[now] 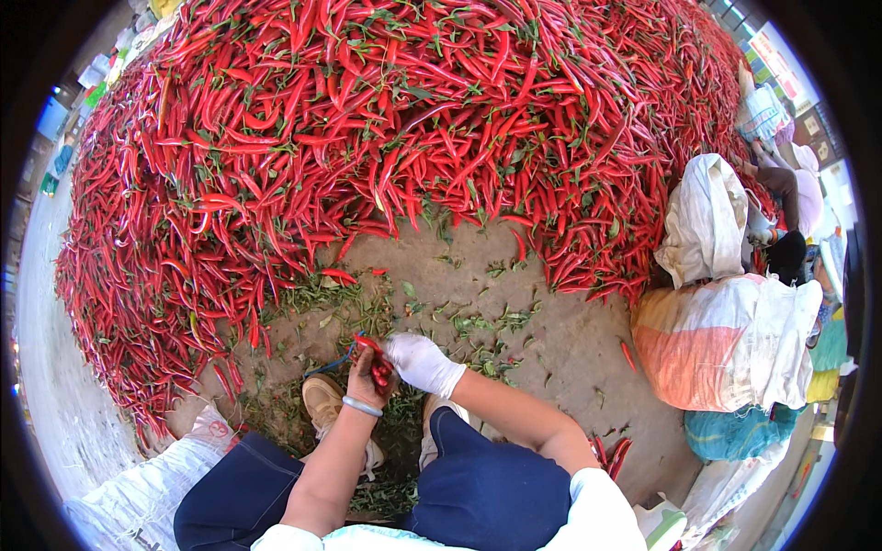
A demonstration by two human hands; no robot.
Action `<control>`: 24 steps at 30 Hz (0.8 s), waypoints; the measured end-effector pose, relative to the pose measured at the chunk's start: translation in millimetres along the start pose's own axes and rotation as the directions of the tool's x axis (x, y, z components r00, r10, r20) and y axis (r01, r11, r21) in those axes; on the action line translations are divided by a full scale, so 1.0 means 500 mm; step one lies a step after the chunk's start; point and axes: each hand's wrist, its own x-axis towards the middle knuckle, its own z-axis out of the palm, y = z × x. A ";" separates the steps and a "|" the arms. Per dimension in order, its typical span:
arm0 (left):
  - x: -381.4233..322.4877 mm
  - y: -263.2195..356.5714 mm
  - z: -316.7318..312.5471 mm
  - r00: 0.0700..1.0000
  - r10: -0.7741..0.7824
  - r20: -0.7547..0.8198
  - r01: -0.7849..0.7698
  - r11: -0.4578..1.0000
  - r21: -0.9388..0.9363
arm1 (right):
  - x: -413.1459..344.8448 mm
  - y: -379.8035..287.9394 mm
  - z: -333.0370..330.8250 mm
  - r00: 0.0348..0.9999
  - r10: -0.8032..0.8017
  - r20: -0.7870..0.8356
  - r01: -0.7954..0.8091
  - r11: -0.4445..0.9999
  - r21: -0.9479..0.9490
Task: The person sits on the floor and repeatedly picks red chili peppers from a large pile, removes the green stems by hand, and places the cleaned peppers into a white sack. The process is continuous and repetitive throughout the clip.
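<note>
My left hand (368, 379), bare and with a pale bangle (362, 406) at the wrist, grips a small bunch of red chili peppers (380, 372). Against the top of this bunch is my right hand (420, 359) in a white glove; its fingertips are blurred, so what they pinch cannot be made out. A blue cord (337, 361) shows beside the left hand. Both hands are above the floor between my shoes (322, 399). In front rises a huge heap of red chili peppers (386, 124), with green stems among them.
Green stems and leaves (493, 320) litter the concrete floor (579, 351). Stuffed woven sacks (723, 341) stand at the right, with a person (803, 186) beyond them. A white woven sack (151, 492) lies at lower left. Loose chilies (612, 454) rest near my right elbow.
</note>
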 end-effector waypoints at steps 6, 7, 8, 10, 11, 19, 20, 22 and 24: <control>-0.025 -0.003 -0.043 0.977 -0.213 0.021 0.213 0.977 -0.014 | -0.019 -0.024 -0.033 0.991 -0.079 0.107 0.066 0.990 0.122; -0.024 -0.006 -0.042 0.992 -0.123 -0.041 0.122 0.992 -0.036 | -0.019 -0.027 -0.038 0.987 -0.126 0.101 0.119 0.990 0.071; -0.021 -0.010 -0.036 0.981 -0.145 -0.133 0.135 0.988 -0.077 | -0.019 -0.032 -0.041 0.984 -0.125 0.130 0.124 0.992 0.013; -0.010 -0.018 -0.012 0.968 -0.177 -0.180 0.153 0.979 -0.137 | -0.016 -0.042 -0.047 0.976 -0.161 0.148 0.175 0.981 -0.086; -0.009 -0.017 0.002 0.972 -0.113 -0.204 0.086 0.987 -0.134 | -0.015 -0.046 -0.052 0.983 -0.095 0.158 0.120 0.980 -0.158; -0.009 0.024 0.039 0.951 -0.310 0.005 0.308 0.941 -0.144 | -0.007 -0.015 -0.119 0.934 0.097 0.343 -0.225 0.907 0.357; -0.014 0.022 0.031 0.933 -0.332 0.142 0.343 0.938 -0.058 | -0.011 -0.005 -0.127 0.848 0.152 0.507 -0.441 0.733 0.518; -0.025 0.019 0.017 0.945 -0.302 0.129 0.315 0.944 -0.100 | -0.025 0.013 -0.135 0.750 -0.026 0.661 -0.637 0.242 0.732; -0.035 0.013 0.015 0.979 -0.205 -0.001 0.205 0.976 -0.067 | -0.039 0.027 -0.132 0.860 0.189 0.474 -0.463 0.679 0.570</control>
